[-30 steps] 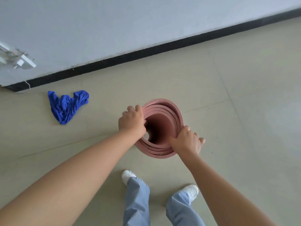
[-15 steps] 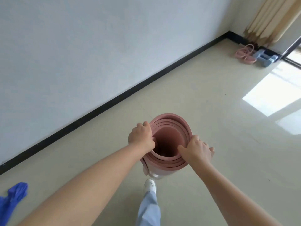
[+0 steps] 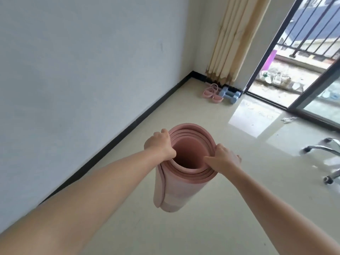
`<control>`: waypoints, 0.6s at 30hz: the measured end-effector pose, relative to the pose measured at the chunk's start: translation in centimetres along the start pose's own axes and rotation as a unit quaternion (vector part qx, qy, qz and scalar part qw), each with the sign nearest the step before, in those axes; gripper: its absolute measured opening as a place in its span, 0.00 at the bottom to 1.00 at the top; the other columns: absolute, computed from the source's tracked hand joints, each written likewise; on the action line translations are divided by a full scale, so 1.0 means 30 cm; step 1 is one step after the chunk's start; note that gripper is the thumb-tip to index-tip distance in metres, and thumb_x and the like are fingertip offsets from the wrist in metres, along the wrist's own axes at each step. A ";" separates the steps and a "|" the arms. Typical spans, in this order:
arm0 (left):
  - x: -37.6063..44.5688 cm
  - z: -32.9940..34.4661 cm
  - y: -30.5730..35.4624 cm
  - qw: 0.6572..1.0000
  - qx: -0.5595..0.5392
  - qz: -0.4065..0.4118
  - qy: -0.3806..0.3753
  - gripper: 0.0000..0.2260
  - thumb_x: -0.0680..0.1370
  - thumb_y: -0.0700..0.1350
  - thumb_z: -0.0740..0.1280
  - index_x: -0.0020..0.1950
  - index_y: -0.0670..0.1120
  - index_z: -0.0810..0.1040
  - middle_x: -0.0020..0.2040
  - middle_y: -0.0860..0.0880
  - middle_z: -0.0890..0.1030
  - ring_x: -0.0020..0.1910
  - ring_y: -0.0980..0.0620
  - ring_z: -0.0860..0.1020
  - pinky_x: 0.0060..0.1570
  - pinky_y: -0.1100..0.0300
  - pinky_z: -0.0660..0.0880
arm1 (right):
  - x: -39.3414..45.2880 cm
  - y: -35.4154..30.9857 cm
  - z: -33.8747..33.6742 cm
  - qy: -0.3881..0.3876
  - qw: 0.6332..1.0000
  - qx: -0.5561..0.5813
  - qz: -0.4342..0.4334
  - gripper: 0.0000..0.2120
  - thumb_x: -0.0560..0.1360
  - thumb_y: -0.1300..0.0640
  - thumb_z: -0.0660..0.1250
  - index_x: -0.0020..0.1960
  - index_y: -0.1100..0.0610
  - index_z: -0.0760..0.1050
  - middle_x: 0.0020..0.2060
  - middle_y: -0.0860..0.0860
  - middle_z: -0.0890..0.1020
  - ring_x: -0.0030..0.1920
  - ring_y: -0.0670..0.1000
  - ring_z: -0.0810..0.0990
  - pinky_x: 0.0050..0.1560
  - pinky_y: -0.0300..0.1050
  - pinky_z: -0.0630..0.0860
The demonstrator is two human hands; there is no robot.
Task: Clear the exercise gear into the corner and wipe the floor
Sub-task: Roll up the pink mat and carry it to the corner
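A rolled pink exercise mat (image 3: 176, 192) hangs upright in the air in front of me, its open top end facing me. My left hand (image 3: 160, 145) grips the roll's top rim on the left side. My right hand (image 3: 225, 159) grips the rim on the right, thumb inside the roll. Far ahead in the room's corner lie blue dumbbells (image 3: 230, 94) and a pink resistance band (image 3: 212, 92) on the floor.
A white wall with black skirting (image 3: 128, 126) runs along my left. Beige curtains (image 3: 231, 43) hang in the corner. A sliding glass door (image 3: 312, 85) stands open to a balcony at the right. A chair's chrome wheeled base (image 3: 327, 162) sits at the right edge. A small white scrap (image 3: 288, 119) lies by the door.
My view has swung right, from the floor and blue cloth toward the corner. The mat has come up off the floor, still held in both hands. The cloth has left view.
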State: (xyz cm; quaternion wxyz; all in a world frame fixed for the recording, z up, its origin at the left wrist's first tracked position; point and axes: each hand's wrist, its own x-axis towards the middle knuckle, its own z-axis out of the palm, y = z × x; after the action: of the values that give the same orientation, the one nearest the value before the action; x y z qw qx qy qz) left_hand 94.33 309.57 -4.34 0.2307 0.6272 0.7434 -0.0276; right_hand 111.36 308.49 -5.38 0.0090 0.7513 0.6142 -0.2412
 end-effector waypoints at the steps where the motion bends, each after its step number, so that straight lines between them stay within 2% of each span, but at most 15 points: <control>1: 0.076 -0.028 0.058 1.000 0.004 0.007 0.001 0.22 0.73 0.43 0.66 0.64 0.41 0.64 0.60 0.44 0.73 0.56 0.45 0.75 0.41 0.58 0.69 | 0.080 0.013 -0.054 0.004 1.000 0.000 0.002 0.09 0.71 0.53 0.62 0.46 0.56 0.64 0.41 0.51 0.73 0.45 0.54 0.70 0.57 0.48 0.63; 5: 0.383 -0.119 0.299 1.000 0.007 0.018 0.006 0.22 0.72 0.43 0.66 0.64 0.41 0.65 0.60 0.43 0.74 0.56 0.44 0.76 0.41 0.58 0.70 | 0.421 0.074 -0.256 0.017 1.000 0.000 -0.008 0.09 0.71 0.52 0.63 0.46 0.56 0.66 0.41 0.51 0.74 0.45 0.54 0.71 0.57 0.50 0.64; 10: 0.773 -0.226 0.618 1.000 0.003 -0.001 0.015 0.23 0.71 0.42 0.67 0.64 0.40 0.65 0.60 0.43 0.74 0.57 0.43 0.76 0.43 0.57 0.70 | 0.882 0.166 -0.491 0.024 0.999 0.010 -0.030 0.10 0.71 0.51 0.64 0.45 0.56 0.66 0.42 0.51 0.74 0.45 0.54 0.71 0.51 0.48 0.61; 18: 1.338 -0.316 0.988 1.000 -0.021 -0.010 0.017 0.23 0.73 0.46 0.68 0.64 0.39 0.64 0.61 0.42 0.73 0.57 0.42 0.76 0.46 0.56 0.73 | 1.532 0.244 -0.777 0.026 0.998 -0.009 -0.049 0.11 0.72 0.50 0.63 0.46 0.56 0.64 0.43 0.51 0.73 0.46 0.53 0.70 0.58 0.50 0.65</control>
State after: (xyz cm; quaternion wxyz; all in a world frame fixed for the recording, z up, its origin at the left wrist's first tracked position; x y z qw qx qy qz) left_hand 115.14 355.89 -3.67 0.2310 0.6150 0.7540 -0.0037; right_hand 132.28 356.13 -4.03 -0.0118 0.7264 0.6523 -0.2162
